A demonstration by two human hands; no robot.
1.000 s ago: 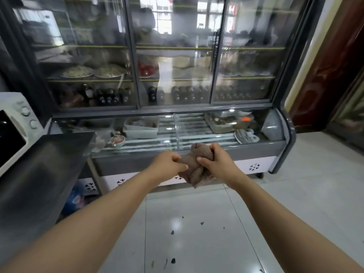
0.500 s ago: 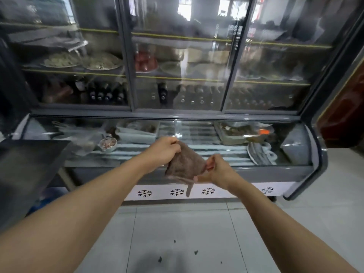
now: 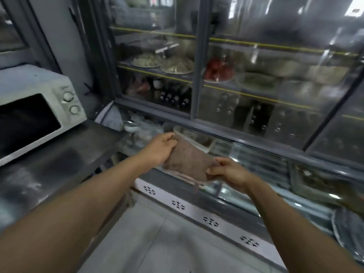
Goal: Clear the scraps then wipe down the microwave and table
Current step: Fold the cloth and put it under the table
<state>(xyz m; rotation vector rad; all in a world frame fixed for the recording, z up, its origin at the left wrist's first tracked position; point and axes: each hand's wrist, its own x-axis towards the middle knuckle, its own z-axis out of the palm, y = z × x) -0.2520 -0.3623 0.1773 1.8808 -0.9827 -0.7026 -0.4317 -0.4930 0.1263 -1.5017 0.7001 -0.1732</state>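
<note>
A brown cloth is stretched between pinching hands: left hand at ten o'clock, right hand at four.

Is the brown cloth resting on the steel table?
No: the brown cloth hangs stretched between left hand and right hand, beside the steel table.

White microwave sits on dark steel table.

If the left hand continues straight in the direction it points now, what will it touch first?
Probably the glass front of the display fridge. The left hand grips the cloth and points forward and slightly right, toward that glass. Depth is unclear, so this is a guess.
</note>
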